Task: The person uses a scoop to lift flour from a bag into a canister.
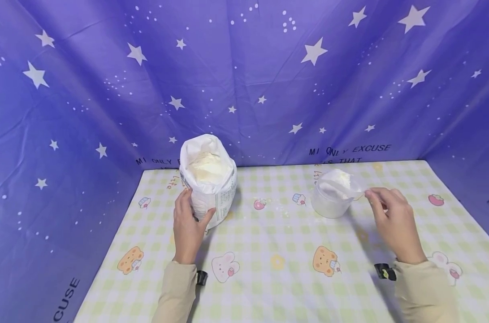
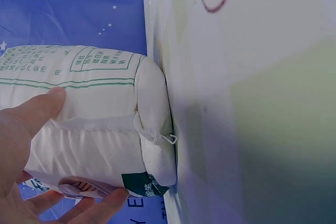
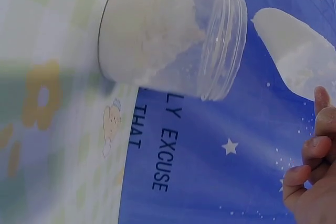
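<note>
An open white cloth bag (image 1: 218, 204) of pale powder stands upright at the left of the table, green print on its side. My left hand (image 1: 189, 224) grips its lower part, thumb on one side and fingers on the other; the left wrist view shows the thumb (image 2: 50, 103) against the bag (image 2: 94, 108). To the right, a clear plastic jar (image 1: 329, 207) holds white powder heaped toward one side. My right hand (image 1: 395, 220) pinches the handle of a translucent scoop (image 3: 296, 51) over the jar's mouth. White powder lies in the scoop, which is apart from the jar rim (image 3: 226, 45).
A checked tablecloth (image 1: 276, 287) with cartoon prints covers the table. Bits of spilled powder (image 1: 282, 207) lie between the bag and the jar. Behind and at both sides hangs a blue curtain (image 1: 244, 67) with stars.
</note>
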A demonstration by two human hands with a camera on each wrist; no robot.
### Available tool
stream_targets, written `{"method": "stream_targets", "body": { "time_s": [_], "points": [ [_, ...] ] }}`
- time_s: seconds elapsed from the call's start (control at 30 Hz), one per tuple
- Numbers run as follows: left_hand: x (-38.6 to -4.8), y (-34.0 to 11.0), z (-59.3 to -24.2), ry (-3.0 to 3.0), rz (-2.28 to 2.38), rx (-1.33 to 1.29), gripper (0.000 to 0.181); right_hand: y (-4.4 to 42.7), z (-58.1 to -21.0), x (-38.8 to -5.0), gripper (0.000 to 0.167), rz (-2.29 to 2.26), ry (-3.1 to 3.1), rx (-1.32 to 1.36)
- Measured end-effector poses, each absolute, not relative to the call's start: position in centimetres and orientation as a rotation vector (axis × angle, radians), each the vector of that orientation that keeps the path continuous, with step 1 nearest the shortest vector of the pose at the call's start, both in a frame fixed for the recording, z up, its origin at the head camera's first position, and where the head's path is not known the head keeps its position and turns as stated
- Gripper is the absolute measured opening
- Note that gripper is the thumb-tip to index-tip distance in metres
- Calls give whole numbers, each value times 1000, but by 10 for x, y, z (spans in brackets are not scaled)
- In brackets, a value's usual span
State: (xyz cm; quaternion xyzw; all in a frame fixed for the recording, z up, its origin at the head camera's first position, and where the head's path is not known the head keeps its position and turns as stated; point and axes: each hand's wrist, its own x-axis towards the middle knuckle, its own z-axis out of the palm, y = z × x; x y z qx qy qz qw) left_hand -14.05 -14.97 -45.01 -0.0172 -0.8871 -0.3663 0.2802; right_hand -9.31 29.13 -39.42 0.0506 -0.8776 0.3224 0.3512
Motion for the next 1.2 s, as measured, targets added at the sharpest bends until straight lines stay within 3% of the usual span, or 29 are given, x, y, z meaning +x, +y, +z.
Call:
{"method": "stream_targets", "body": {
  "time_s": [0.8, 1.2],
  "points": [
    [-138, -149, -450, -2394, -1006, -30, 82, 319, -381, -89, 20, 594, -2527, 196],
    [-140, -149, -450, -2393, -1000, -27, 82, 321, -366, -99, 13, 443, -2568, 309]
  ]
}}
